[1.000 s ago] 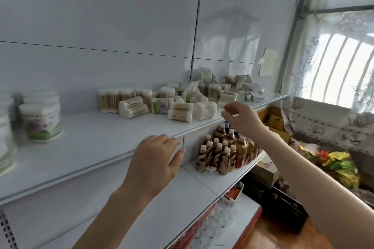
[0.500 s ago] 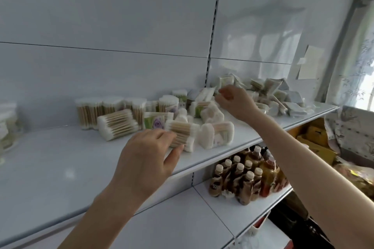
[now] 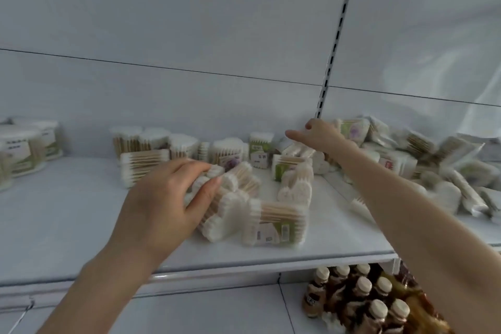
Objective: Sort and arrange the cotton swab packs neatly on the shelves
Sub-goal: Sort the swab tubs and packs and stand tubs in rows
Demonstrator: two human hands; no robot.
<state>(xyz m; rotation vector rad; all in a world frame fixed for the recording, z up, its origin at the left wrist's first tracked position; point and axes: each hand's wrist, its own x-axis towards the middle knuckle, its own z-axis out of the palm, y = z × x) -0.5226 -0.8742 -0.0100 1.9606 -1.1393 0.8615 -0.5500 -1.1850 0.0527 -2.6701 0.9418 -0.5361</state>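
Cotton swab packs lie scattered on a white shelf (image 3: 67, 225). My left hand (image 3: 165, 200) reaches in from the lower left, with thumb and fingers wrapped around the end of a lying heart-shaped pack (image 3: 225, 214). Just right of it lies a pack with a green label (image 3: 275, 222). My right hand (image 3: 322, 134) hovers near the back wall with fingers spread and nothing in it, over packs (image 3: 292, 163) by the slotted upright. A loose heap of packs (image 3: 433, 160) fills the shelf to the right. The view is blurred.
A row of upright swab tubs (image 3: 151, 141) stands along the back wall, and larger round tubs (image 3: 24, 149) stand at the far left. Brown bottles (image 3: 360, 298) crowd the lower shelf at the bottom right.
The view has moved closer to the shelf. My left hand went forward onto the lying pack. My right hand reached further toward the back wall and spread its fingers.
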